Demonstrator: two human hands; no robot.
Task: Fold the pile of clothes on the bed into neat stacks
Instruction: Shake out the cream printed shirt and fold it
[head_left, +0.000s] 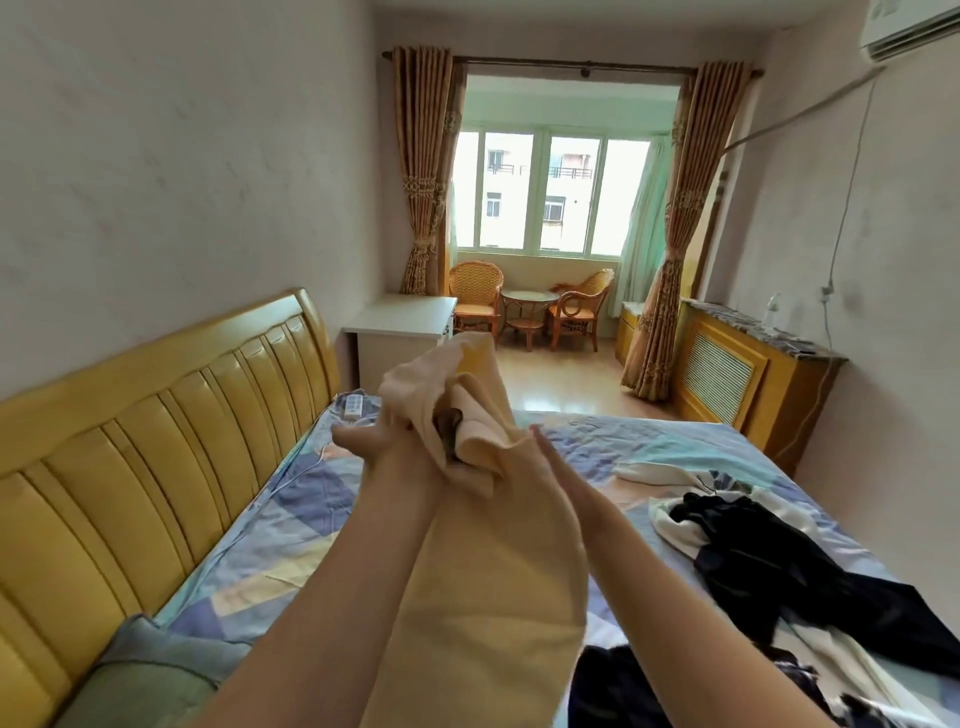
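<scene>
While both hands hold it up mid-frame, the cream garment (483, 561) hangs over the bed (291, 525), unfolded.
Left hand (384, 441) fingers curl into bunched cloth at top; right hand (558, 467) fingers straight, pressed together, flat against its side. Soft, light, floppy, likely to sag: best taken at hems or corners. Dark clothes pile (779, 566) lower right, untouched.

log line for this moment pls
step: lifting cloth | left hand: grips cream cloth | right hand: flat against cloth | dark clothes: unfolded on bed
</scene>
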